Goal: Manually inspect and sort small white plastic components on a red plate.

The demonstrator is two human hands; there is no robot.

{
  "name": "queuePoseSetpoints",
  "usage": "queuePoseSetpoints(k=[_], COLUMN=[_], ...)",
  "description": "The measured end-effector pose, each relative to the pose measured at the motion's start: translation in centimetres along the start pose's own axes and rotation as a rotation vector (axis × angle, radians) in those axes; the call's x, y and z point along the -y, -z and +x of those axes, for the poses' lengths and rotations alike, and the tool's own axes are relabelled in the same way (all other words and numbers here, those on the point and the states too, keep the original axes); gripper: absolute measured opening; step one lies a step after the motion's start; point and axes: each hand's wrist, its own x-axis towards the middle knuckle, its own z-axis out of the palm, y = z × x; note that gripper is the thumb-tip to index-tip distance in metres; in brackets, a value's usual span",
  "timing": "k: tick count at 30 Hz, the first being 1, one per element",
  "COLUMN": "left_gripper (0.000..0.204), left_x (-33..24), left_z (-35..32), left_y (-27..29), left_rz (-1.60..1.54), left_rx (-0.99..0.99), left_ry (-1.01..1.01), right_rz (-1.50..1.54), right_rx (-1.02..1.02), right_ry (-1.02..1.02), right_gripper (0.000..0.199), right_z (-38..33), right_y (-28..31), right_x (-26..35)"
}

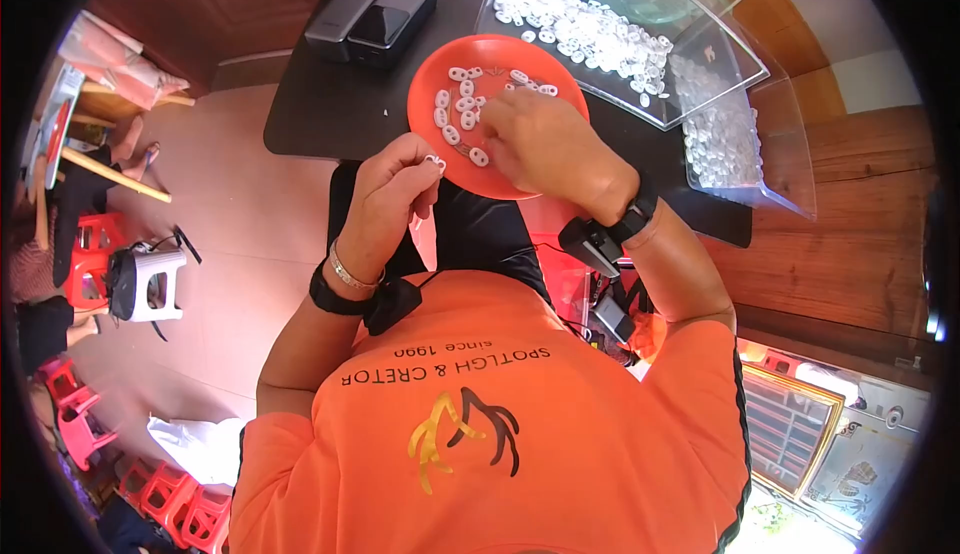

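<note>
So there's a round orange plate (432,82) on the dark table's near edge with a scatter of small white oval pieces (458,106) lying flat on it. One more white piece (436,162) is pinched up just off the plate's near rim.

Bright, even daylight, soft shadows, strong fisheye bending and dark vignette at the rim.

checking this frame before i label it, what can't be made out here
Head view only:
- Right hand: fingertips curl down onto the orange plate, so whether they pinch a white piece is hidden.
- Left hand: the small white piece at its fingertips is too small to tell its shape.
- Clear tray: top cut off by the frame edge.
- Plate's near rim: hidden by the right hand.
</note>
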Motion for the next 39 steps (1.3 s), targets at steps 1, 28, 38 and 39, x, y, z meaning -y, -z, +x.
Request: queuePoseSetpoints(k=[1,28,38,39], left_gripper=[0.013,0.008,0.012,0.014], left_x=[-0.1,-2.2,-1.8,-1.8], left_z=[0.0,3.9,4.1,4.3], left_y=[0.1,-3.2,-2.9,-2.8], left_rz=[-0.006,0.629,0.201,0.179], left_rx=[-0.004,0.195,0.143,0.138], left_ry=[0.002,-0.537,-0.228,-0.199], right_rz=[0.146,0.833,1.032,1.096], right_rx=[-0.057,-0.119,-0.154,-0.162], right_ry=[-0.047,-0.242,-0.298,-0.330], right_gripper=[0.010,0.022,0.012,0.008], right_z=[0.0,-1.4,-1.9,-1.9], right_y=[0.7,1.0,0.7,0.9], right_x=[0.0,-0.1,0.4,0.5])
